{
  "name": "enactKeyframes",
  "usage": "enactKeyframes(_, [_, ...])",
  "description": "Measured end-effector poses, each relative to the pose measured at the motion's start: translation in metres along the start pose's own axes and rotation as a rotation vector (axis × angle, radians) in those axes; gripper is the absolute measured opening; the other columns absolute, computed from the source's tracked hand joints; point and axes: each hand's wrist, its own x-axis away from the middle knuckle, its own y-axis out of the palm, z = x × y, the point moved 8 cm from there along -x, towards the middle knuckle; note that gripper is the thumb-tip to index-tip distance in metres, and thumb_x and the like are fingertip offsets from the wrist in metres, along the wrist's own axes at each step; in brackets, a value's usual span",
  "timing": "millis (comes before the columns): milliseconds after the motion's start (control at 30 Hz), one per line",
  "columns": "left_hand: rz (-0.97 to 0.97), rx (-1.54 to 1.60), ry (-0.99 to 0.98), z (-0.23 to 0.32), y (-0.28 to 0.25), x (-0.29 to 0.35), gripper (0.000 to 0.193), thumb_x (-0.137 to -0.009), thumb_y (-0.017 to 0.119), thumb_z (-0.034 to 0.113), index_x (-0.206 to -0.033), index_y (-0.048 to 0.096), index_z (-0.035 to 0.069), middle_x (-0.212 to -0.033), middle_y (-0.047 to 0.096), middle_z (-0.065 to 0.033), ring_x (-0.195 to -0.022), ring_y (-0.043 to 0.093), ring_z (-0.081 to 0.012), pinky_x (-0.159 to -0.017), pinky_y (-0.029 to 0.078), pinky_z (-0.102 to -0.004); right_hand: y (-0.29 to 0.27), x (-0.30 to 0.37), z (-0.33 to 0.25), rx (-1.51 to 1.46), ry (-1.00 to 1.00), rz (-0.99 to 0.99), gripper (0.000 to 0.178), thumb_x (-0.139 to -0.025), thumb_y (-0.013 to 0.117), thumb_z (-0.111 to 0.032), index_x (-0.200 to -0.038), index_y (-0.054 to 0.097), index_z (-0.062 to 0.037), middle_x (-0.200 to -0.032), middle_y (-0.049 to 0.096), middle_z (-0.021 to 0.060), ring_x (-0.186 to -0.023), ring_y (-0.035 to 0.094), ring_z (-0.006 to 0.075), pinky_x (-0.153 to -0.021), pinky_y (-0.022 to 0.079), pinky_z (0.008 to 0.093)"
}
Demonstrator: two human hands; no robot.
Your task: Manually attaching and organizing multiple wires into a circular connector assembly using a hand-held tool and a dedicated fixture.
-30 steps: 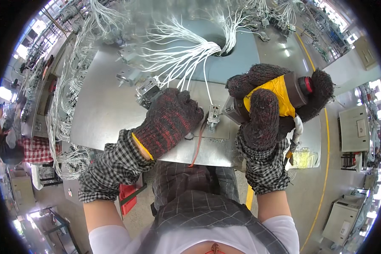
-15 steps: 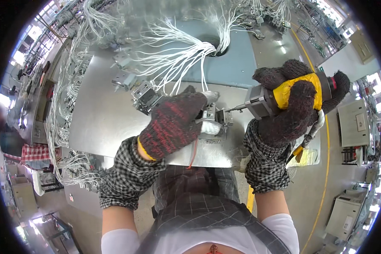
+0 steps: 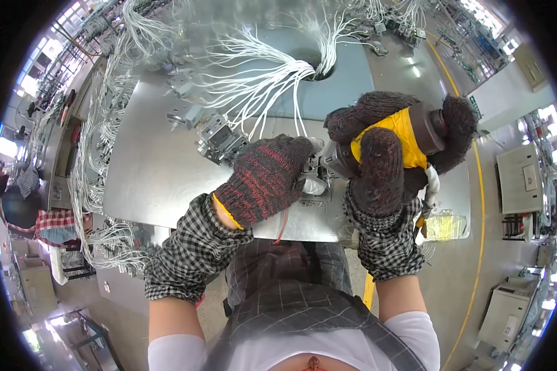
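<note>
My left hand (image 3: 266,176), in a dark knit glove with red print and white-wrapped fingertips, grips a small metal fitting (image 3: 314,168) against the steel tabletop (image 3: 151,176). A power screwdriver (image 3: 407,133) wrapped in yellow tape lies in my right hand (image 3: 382,170), which wears a thick dark glove with its fingers curled around the tool. The tool's grey front end sits right beside the fitting, hiding the bit and the point of contact. Left of the fitting stands a row of similar metal assemblies (image 3: 221,141) joined to white wires (image 3: 269,73).
The wires fan from a round hole (image 3: 322,67) in a grey panel behind the steel top. More white wire bundles (image 3: 96,167) hang along the left side. A clear yellowish box (image 3: 447,226) lies at the right front corner. A red wire (image 3: 282,226) crosses the front edge.
My right hand has brought the screwdriver leftward, up against the fitting, and its bit no longer shows. My left hand has shifted slightly right, still gripping the fitting.
</note>
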Motion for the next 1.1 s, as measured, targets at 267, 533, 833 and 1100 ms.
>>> enactKeyframes(267, [0.234,-0.355,0.024,0.002,-0.040,0.037,0.044,-0.082,0.068,0.035,-0.120,0.060,0.012,-0.114,0.061,-0.0090,-0.105,0.059,-0.0276,-0.081,0.052,-0.0402,0.010,-0.005,-0.001,-0.084,0.062,-0.043,0.081,-0.085,0.075,-0.008,-0.146,0.024,-0.0251,-0.103,0.065,0.0182,-0.079,0.070,0.0295,-0.064,0.062,0.0415])
enactKeyframes(533, [0.294,-0.882,0.275,0.023,-0.044,0.045,0.022,-0.081,0.061,0.015,-0.102,0.063,0.007,-0.086,0.061,-0.0102,-0.077,0.062,-0.0278,-0.064,0.052,-0.0373,0.022,0.007,0.020,-0.655,0.388,0.040,0.069,-0.089,0.067,-0.001,-0.142,0.030,-0.0257,-0.099,0.066,0.0194,-0.069,0.066,0.0267,-0.044,0.053,0.0319])
enactKeyframes(833, [0.253,0.027,0.037,-0.012,-0.012,0.045,0.039,-0.085,0.066,0.014,-0.124,0.059,0.010,-0.115,0.064,-0.0129,-0.092,0.066,-0.0302,-0.077,0.055,-0.0366,0.020,0.008,0.003,-0.421,0.091,0.137,0.075,-0.092,0.066,-0.007,-0.151,0.022,-0.0225,-0.099,0.063,0.0169,-0.071,0.067,0.0236,-0.048,0.053,0.0282])
enactKeyframes(1100, [0.187,0.227,0.125,-0.020,-0.012,0.040,0.053,-0.079,0.073,0.004,-0.129,0.057,0.009,-0.117,0.065,-0.0137,-0.100,0.067,-0.0287,-0.082,0.057,-0.0352,0.021,0.011,0.029,-0.564,0.256,0.016,0.068,-0.085,0.072,-0.002,-0.138,0.032,-0.0151,-0.108,0.062,0.0149,-0.088,0.066,0.0229,-0.080,0.057,0.0406])
